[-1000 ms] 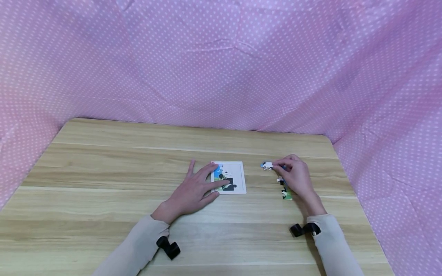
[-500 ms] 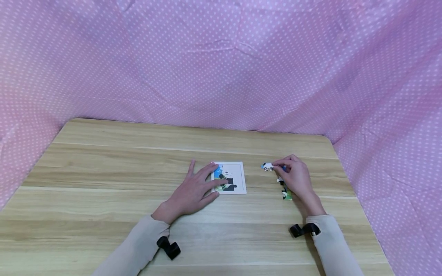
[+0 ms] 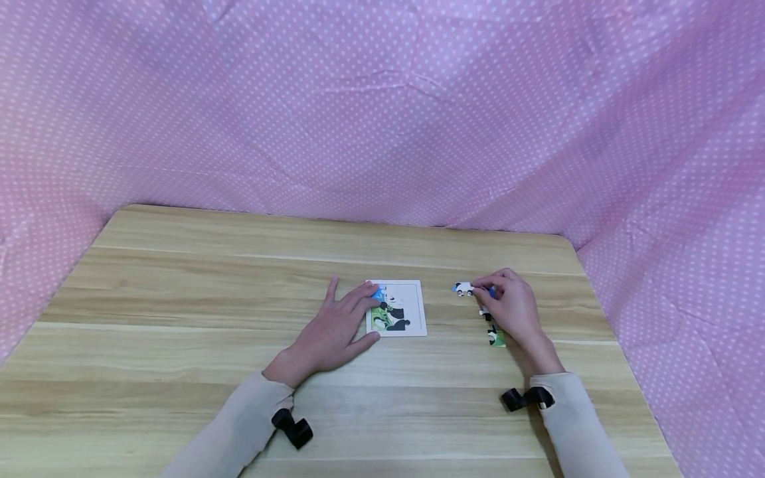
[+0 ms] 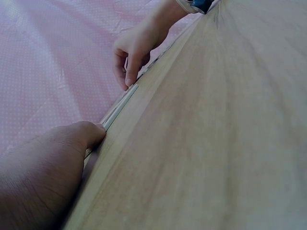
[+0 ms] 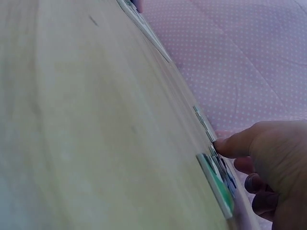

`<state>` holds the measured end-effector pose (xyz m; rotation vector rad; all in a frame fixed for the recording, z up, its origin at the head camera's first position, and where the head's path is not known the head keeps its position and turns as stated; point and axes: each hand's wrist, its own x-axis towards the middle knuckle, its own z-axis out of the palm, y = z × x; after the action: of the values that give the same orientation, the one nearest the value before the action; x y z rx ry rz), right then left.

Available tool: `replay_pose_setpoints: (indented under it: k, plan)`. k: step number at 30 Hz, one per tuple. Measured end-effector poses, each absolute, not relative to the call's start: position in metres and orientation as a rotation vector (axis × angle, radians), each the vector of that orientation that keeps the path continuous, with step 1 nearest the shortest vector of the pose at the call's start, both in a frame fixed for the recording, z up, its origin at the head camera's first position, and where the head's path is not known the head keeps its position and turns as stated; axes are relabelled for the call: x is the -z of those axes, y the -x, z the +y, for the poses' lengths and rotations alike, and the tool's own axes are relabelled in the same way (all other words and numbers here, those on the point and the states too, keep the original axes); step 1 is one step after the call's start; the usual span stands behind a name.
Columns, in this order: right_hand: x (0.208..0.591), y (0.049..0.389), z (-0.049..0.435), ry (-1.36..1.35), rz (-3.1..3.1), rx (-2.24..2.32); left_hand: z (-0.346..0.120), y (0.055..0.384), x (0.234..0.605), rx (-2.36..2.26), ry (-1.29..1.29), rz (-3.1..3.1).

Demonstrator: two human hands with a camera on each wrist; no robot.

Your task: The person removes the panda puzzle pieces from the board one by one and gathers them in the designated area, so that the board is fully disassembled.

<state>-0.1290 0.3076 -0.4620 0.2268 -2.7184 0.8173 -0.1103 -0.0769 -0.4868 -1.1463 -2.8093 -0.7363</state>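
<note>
My left hand [image 3: 329,332] lies spread on the left side of a white-framed jigsaw board [image 3: 414,305], fingers straight and thumb at its lower edge. Panda pieces fill the board's left part; its right part shows bare white. To the right, my right hand [image 3: 512,304] pinches a white and black jigsaw piece [image 3: 463,289] with a bit of blue between thumb and forefinger. Below that hand lies a green-cornered piece [image 3: 497,337], with a black and white piece [image 3: 485,312] just above it, partly covered by the hand. The right wrist view shows the pinched piece [image 5: 203,122] low over the wood.
The wooden table [image 3: 209,285] extends around both hands. A pink dotted cloth [image 3: 382,119] hangs behind its far edge and along the right side. Each sleeve carries a black wrist camera, one on the left [image 3: 293,430] and one on the right [image 3: 526,398].
My left forefinger has drawn back from across the panda picture to lie beside the other fingers, uncovering more of it. The right hand and its jigsaw piece have barely shifted.
</note>
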Motion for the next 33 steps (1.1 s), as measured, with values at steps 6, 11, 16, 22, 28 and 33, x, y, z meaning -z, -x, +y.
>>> replay_pose_setpoints:
  k: [6,11,16,22,28,33]
  plan:
    - [0.459,0.127,0.307,-0.211,-2.726,-0.829,-0.077,0.11,0.486,0.717,1.151,-2.807]
    - [0.452,0.124,0.299,-0.202,-2.725,-0.84,-0.077,0.111,0.487,0.69,1.149,-2.812]
    - [0.442,0.121,0.285,-0.202,-2.708,-0.876,-0.077,0.111,0.487,0.686,1.145,-2.81]
    - [0.435,0.118,0.268,-0.206,-2.689,-0.962,-0.077,0.111,0.487,0.691,1.144,-2.806]
    - [0.431,0.112,0.251,-0.23,-2.705,-1.017,-0.077,0.11,0.486,0.68,1.144,-2.81]
    - [0.43,0.108,0.235,-0.263,-2.745,-1.034,-0.077,0.11,0.486,0.679,1.143,-2.82]
